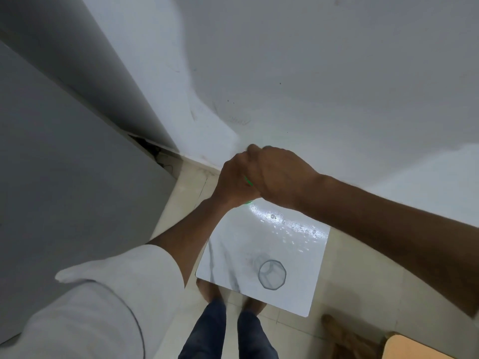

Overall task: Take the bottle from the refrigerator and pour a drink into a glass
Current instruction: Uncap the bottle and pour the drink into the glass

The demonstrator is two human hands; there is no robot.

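from the head view, your left hand (234, 181) and right hand (281, 174) meet above the white marble surface (298, 255), fingers curled round something almost hidden with green slivers, likely the bottle's cap being twisted. the clear faceted glass (272, 274) waits below. no readable labels.

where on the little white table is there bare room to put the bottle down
The table is bare along its left edge and between the glass and the shiny far strip. It is crowded at the far corner, where the left hand and right hand hold something green.
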